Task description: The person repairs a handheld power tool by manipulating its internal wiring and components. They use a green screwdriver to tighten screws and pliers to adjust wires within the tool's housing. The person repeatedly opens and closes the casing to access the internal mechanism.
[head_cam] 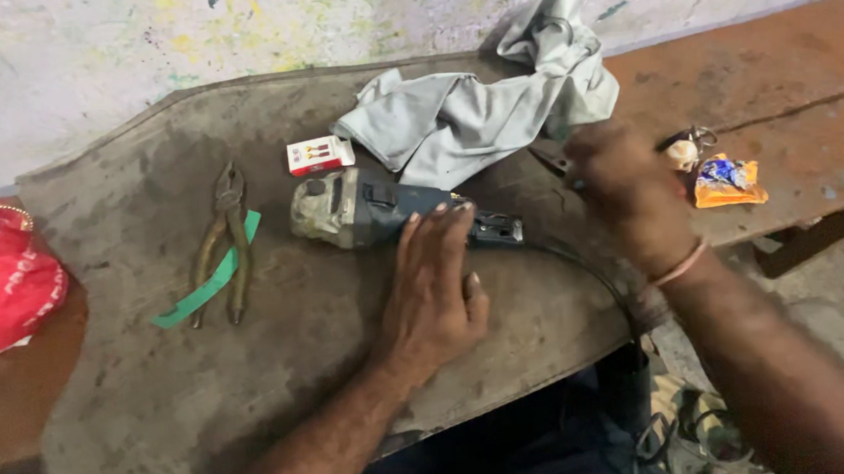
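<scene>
Angle grinder [370, 209] pinned flat by left hand [433, 291]; right hand [624, 186], fist closed on something hidden, could snag the cord [585, 269].

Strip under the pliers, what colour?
Green: the flat strip lies diagonally under the rusty metal pliers, head view.

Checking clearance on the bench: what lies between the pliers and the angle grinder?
In the head view, only a green strip under the pliers, then bare metal sheet up to the angle grinder.
</scene>
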